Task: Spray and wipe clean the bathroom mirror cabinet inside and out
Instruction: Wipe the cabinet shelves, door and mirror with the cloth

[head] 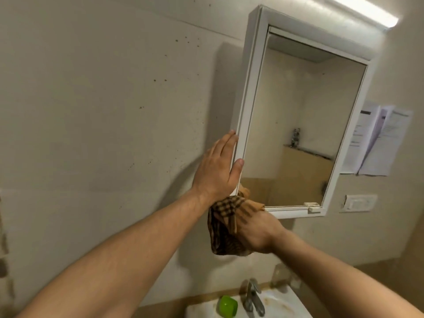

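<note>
White-framed mirror cabinet (252, 88) hangs on a beige wall (103, 99), seen from below at an angle. Wall has brown specks scattered left of the cabinet, plus a hard cabinet shadow. Tube light (367, 10) is lit just above the cabinet top. Glass (298, 122) reflects pale walls and a tan wood panel.

Your left hand (216, 168) lies flat on the cabinet's left side, low down. Fingers (229, 141) are straight along the side w/ the thumb hooked over the front frame edge; it grips nothing.

Your right hand (259, 232) is at the bottom-left corner, fingers curled round a brown checked cloth (224, 230). Cloth is bunched and touching the frame's lower corner, w/ the rest hanging under the hand.

Right of the cabinet: papers (378, 143) stuck to the wall, white switch plate (359, 203) below them. Small white catch (313, 206) sits at the frame's bottom-right.

Below: white sink (282, 304) w/ brown staining, chrome tap (252, 297), and a green plastic item (227, 305) on the rim; can't tell what it is.
</note>
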